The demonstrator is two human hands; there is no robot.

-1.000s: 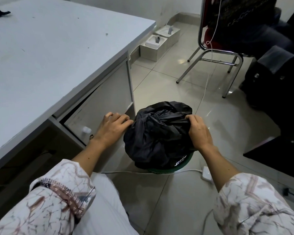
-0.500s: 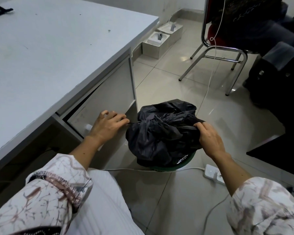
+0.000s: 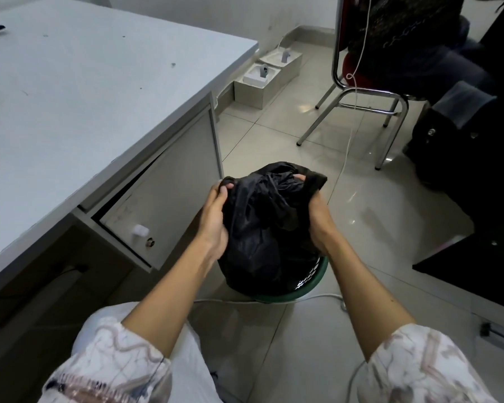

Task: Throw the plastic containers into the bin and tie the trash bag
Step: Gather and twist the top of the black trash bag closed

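Observation:
A black trash bag (image 3: 262, 228) bulges out of a green bin (image 3: 312, 289) on the tiled floor beside the desk. My left hand (image 3: 216, 216) grips the bag's left upper edge, with a bunched corner between its fingers. On the right side, my right hand (image 3: 314, 207) holds the other upper edge, fingers curled round the plastic. Both hands are raised above the bin, lifting the bag's top. The bag hides whatever lies inside; no plastic containers show.
A grey desk (image 3: 85, 97) with a cabinet door (image 3: 163, 199) ajar stands left of the bin. White boxes (image 3: 259, 82) sit by the wall. A metal chair (image 3: 361, 106) with a seated person is at the right. A white cable (image 3: 230, 301) runs under the bin.
Both hands have pulled the bag's edges off the bin's rim, drawn them inward and lifted them up. The bag now stands taller and narrower.

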